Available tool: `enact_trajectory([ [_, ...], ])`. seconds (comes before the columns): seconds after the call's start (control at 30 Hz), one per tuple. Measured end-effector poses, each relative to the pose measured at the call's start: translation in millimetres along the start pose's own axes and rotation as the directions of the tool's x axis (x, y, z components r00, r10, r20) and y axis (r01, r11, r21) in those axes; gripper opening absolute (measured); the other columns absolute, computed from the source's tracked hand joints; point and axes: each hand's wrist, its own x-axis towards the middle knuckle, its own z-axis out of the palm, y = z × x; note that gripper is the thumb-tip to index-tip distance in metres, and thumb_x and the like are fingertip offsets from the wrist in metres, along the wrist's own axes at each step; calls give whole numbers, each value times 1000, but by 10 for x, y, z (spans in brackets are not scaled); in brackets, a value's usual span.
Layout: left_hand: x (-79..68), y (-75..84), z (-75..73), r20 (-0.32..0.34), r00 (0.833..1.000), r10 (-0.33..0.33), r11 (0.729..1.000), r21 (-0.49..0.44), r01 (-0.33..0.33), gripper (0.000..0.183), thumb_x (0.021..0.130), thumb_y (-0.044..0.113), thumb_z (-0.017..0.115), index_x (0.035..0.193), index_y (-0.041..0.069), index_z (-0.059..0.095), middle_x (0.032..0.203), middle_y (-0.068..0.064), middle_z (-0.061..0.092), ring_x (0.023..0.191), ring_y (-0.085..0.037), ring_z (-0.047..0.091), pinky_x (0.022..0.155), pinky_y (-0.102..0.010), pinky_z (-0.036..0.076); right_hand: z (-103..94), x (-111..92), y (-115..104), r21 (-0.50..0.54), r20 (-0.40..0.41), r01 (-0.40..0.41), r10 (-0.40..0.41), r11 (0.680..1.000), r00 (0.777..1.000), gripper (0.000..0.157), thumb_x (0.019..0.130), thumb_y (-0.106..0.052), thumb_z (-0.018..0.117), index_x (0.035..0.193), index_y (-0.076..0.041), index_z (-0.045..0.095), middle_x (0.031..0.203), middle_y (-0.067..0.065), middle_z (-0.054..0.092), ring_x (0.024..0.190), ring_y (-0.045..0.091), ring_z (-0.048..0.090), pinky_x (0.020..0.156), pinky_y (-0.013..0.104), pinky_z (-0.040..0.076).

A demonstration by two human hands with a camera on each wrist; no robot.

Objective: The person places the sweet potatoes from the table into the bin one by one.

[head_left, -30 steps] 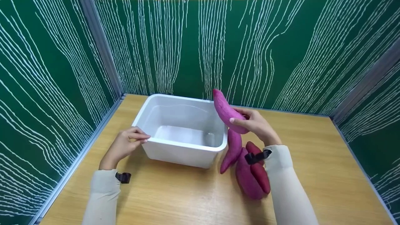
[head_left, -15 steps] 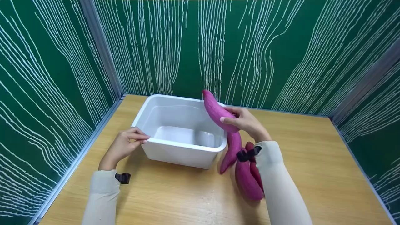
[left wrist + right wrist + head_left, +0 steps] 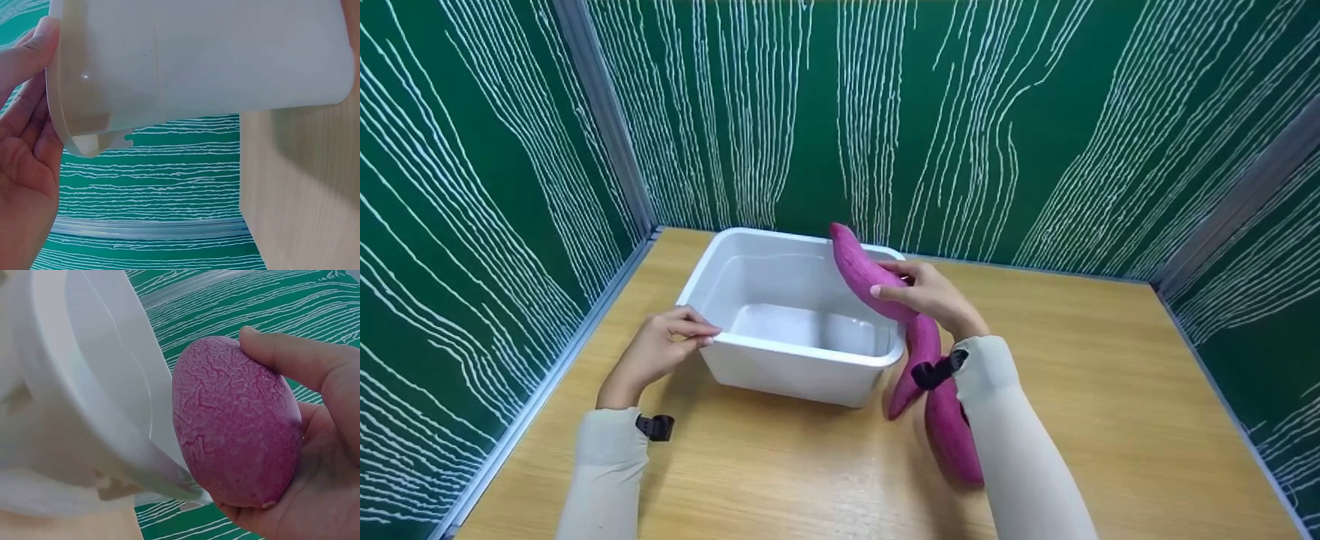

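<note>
In the head view, my right hand (image 3: pixel 936 294) grips a long purple sweet potato (image 3: pixel 859 271), tilted over the right rim of a white plastic bin (image 3: pixel 791 369). The right wrist view shows the blunt end of the sweet potato (image 3: pixel 236 422) with my thumb along its side and the palm behind it. At the bin's front left corner, my left hand (image 3: pixel 656 346) pinches the rim; the left wrist view has the thumb (image 3: pixel 42 42) on one side of that rim and fingers on the other. No sweet potato shows on the visible part of the bin's floor.
Right of the bin, a second purple sweet potato (image 3: pixel 922 346) lies on the wooden table (image 3: pixel 780 465). Another one (image 3: pixel 949 439) lies nearer, partly under my right sleeve (image 3: pixel 1020 435). Green panels (image 3: pixel 817 112) with white wavy lines enclose the table's back and sides.
My right hand has moved left with its sweet potato, from beside the bin to over its right rim. My right forearm now hides the red sweet potatoes. My left hand stays put.
</note>
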Motion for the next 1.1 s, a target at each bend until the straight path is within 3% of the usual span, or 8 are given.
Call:
enact_trajectory([
  [0.33,20,11,-5,21,1000,14,1000,12,-14,19,83,-2,70,97,8,77,97,-5,67,103,-26,57,98,-49,46,48,42,-68,-26,7,-11,11,1000,1000,63,86,-37,69,141,-15,48,127,13,57,111,26,52,93,37,45],
  [0.57,30,34,-4,30,995,91,994,54,-93,16,81,0,73,94,7,78,93,-3,68,93,-19,58,83,-31,50,94,139,7,42,32,16,-18,999,999,60,86,-32,71,140,-17,51,126,13,57,111,24,51,92,34,44],
  [0.8,117,88,12,105,992,68,997,22,-71,17,83,4,72,100,6,77,99,-5,67,98,-23,58,89,-42,51,118,185,-1,91,43,12,-16,996,999,58,86,-29,71,138,-14,52,123,13,57,107,23,53,88,31,48],
  [1.1,211,98,19,132,991,19,1000,-26,-16,18,83,5,72,101,7,77,102,-6,67,102,-26,57,92,-45,51,123,232,4,81,39,-3,0,997,999,60,85,-32,72,139,-14,51,122,12,58,107,23,53,88,31,48],
])
